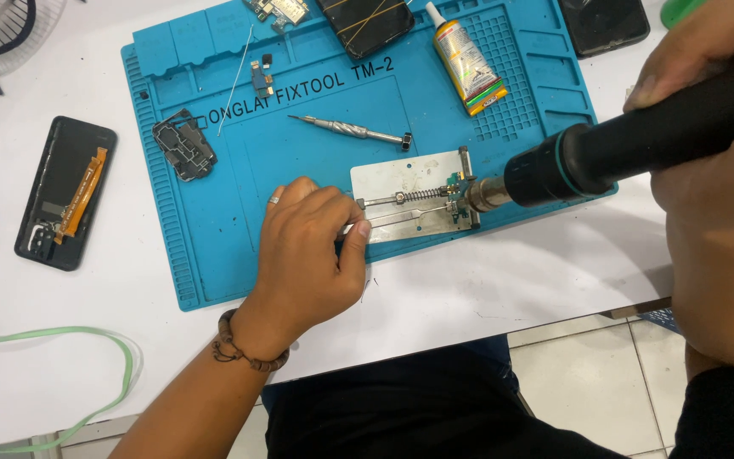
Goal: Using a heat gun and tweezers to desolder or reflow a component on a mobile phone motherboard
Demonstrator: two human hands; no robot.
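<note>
My left hand (312, 255) pinches metal tweezers (401, 219) whose tips reach toward a small circuit board clamped at the right end of a steel holder plate (392, 174). My right hand (707, 127) grips a black hot-air gun (630, 144), and its metal nozzle (484, 194) points at the same small board. The plate lies on a blue silicone work mat (214, 238). A ring sits on one left finger and a beaded bracelet on the wrist.
On the mat lie a precision screwdriver (352, 130), a glue tube (467, 59), a dark metal frame piece (183, 144), small parts and a black phone body (365, 24). An opened phone (65, 191) rests left of the mat. A green cable (53, 340) loops at front left.
</note>
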